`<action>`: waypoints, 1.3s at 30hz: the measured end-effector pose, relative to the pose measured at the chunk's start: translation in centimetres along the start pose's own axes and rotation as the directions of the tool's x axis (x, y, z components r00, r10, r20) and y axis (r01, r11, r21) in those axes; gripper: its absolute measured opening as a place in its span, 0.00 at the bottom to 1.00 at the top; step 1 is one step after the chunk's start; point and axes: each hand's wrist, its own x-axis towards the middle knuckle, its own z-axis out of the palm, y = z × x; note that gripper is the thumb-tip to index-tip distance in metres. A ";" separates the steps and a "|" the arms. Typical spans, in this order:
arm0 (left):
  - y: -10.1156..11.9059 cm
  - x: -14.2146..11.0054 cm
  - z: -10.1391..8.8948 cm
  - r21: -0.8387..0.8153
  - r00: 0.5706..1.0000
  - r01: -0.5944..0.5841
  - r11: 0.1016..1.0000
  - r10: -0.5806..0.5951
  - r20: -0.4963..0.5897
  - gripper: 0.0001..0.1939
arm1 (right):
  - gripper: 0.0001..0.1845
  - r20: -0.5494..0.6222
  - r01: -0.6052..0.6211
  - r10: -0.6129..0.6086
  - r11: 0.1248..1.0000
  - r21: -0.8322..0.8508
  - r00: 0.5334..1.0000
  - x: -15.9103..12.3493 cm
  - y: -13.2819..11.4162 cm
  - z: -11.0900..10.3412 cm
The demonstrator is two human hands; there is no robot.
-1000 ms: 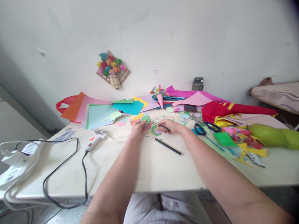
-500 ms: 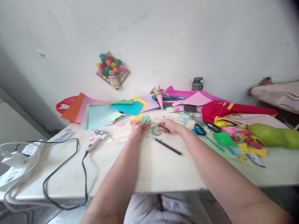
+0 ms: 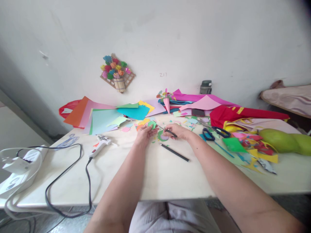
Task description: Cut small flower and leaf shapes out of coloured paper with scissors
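Observation:
My left hand (image 3: 145,134) pinches a small piece of green paper (image 3: 152,124) above the middle of the table. In my right hand (image 3: 177,131) is a pair of scissors (image 3: 173,133) with dark handles, its blades pointing left at the green paper's edge. I cannot tell whether the blades touch it. Small paper scraps (image 3: 163,136) of green and pink lie beneath and between my hands. A black pen (image 3: 174,152) rests on the table just in front of them.
A glue gun (image 3: 99,148) with a black cord lies left, near a power strip (image 3: 23,174). Larger scissors (image 3: 215,133) lie right among scraps. Coloured sheets (image 3: 104,119) and a pink paper cone with flowers (image 3: 166,104) line the back, by a phone (image 3: 198,112).
Almost nothing differs. The green paper and the scissor blades have shifted very slightly; both hands stay in the same place.

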 end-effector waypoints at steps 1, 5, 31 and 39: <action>0.0 0.0 0.0 0.005 1.000 0.007 1.000 -0.007 0.004 0.14 | 0.12 0.000 0.001 -0.001 1.000 0.004 1.000 0.0 0.0 0.0; 0.1 0.1 0.0 0.011 0.999 0.038 0.999 -0.038 0.003 0.12 | 0.11 0.015 -0.004 0.004 1.000 0.005 1.000 0.0 -0.1 -0.1; 0.0 -0.1 -0.1 0.058 0.999 0.016 0.998 -0.018 0.035 0.11 | 0.09 0.069 -0.012 -0.002 0.982 0.187 0.998 -0.1 -0.3 -0.2; 0.2 -0.3 0.0 0.065 0.998 0.016 0.998 -0.020 0.057 0.11 | 0.07 0.055 -0.028 0.019 0.985 0.171 0.998 -0.4 -0.7 -0.1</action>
